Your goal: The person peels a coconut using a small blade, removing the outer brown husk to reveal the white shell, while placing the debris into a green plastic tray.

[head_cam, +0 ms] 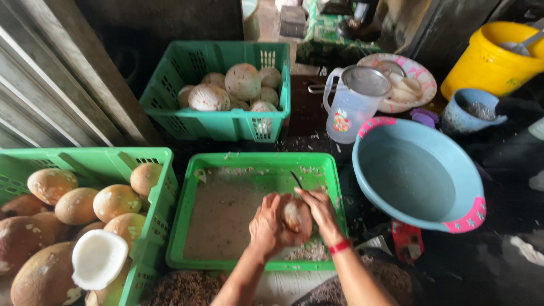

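**Coconut being scraped over the green tray**

The left hand (266, 225) has its fingers wrapped round a brown, partly pared coconut (296, 218); the right hand (318, 208) grips a dark blade (297, 180) pressed to it. Both work over a shallow green plastic tray (192, 226) strewn with parings.

At 12 o'clock, a green basket (170, 102) holds several pale, peeled coconuts; at 9 o'clock a green crate (158, 187) of brown unpeeled ones is mostly full, so much seems left.

At 1 o'clock, a clear jug (351, 105) bears a small flower sticker. At 3 o'clock sits a blue basin (419, 181).
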